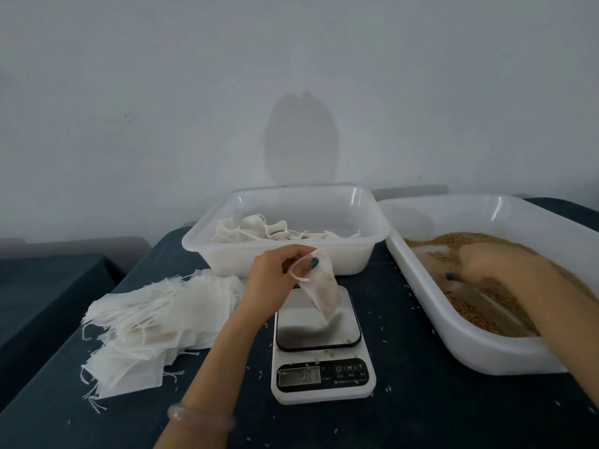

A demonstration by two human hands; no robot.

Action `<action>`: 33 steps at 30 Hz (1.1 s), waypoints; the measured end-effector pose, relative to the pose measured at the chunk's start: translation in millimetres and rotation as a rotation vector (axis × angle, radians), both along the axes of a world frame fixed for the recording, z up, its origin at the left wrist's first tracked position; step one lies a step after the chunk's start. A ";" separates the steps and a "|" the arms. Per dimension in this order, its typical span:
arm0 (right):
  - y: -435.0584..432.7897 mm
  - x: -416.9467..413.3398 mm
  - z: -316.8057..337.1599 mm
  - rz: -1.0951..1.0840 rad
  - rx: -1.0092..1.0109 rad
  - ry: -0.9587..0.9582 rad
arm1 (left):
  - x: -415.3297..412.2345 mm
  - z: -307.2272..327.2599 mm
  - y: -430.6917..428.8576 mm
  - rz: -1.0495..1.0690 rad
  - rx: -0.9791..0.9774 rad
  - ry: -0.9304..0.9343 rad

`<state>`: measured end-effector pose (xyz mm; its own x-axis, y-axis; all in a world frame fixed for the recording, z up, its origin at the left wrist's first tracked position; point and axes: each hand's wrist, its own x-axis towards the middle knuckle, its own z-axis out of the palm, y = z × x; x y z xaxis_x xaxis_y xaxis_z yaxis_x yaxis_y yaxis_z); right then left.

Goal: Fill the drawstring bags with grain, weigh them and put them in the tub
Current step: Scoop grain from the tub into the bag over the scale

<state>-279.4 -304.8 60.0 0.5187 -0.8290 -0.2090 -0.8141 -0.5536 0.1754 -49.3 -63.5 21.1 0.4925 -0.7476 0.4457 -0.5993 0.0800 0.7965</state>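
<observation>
Currently held: drawstring bag [322,294], hanging over the scale [324,367] platform.
Left hand [278,270]: thumb and curled fingers pinch the bag's open mouth.
Right hand [492,264]: motion-blurred, low over the grain [470,241] inside the grain tray [453,335]; finger state cannot be told.
Tub [194,244]: behind the scale, containing deposited bags [259,230].
Empty bags [146,319]: stacked left of the scale on the table [421,416].

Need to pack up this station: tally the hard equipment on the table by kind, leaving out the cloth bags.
White plastic tubs: 2 (bag tub, grain tub)
Digital kitchen scale: 1
Possible scoop in the grain: too blurred to count
Total: 3
</observation>
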 end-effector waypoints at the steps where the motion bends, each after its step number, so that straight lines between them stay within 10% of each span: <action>1: 5.2 1.6 3.8 0.025 -0.059 -0.050 | 3.1 -4.6 0.7 0.017 0.048 -0.007; 5: 53.1 22.8 15.0 0.204 -0.182 -0.462 | 17.7 -23.8 9.0 0.081 0.167 0.009; 11: 134.2 68.1 -4.7 0.444 0.219 -0.925 | 22.4 -28.3 12.3 0.107 0.125 -0.009; 21: 90.9 94.5 -98.3 0.001 0.358 -1.165 | 30.4 -36.2 16.1 0.226 0.127 -0.002; 33: 86.7 85.9 -110.4 0.039 0.439 -1.311 | 42.8 -48.5 17.9 0.393 0.177 0.014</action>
<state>-193.5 -218.1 -50.3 0.5582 -0.8035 0.2069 -0.2302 -0.3896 -0.8918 -6.5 -45.6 -27.4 0.7599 -0.5664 0.3188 -0.5460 -0.2902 0.7859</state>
